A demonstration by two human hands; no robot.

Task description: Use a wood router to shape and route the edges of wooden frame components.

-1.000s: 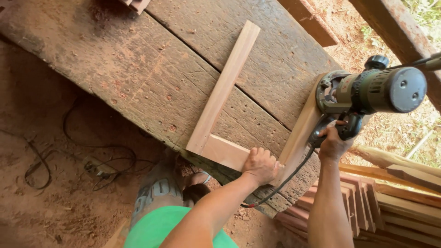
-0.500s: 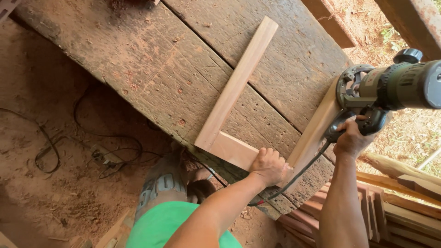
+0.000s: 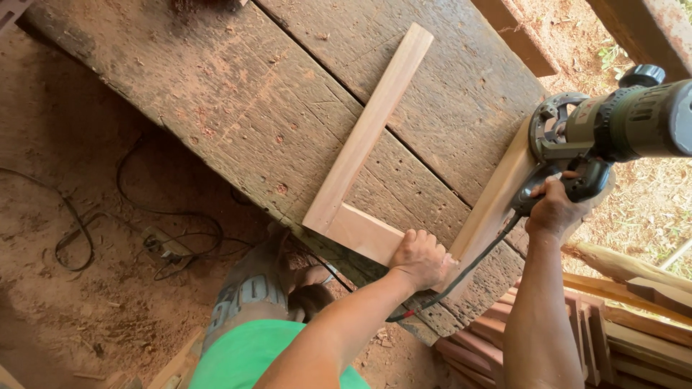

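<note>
2 hands at work: left hand (image 3: 420, 257) pressed flat on the wooden frame (image 3: 375, 137), right hand (image 3: 553, 209) clamped around the router (image 3: 613, 130) handle on the workbench (image 3: 216, 94).

Left hand (image 3: 420, 257) pressed flat, fingers curled; right hand (image 3: 553, 209) clenched in a grip, both forearms extended
</note>
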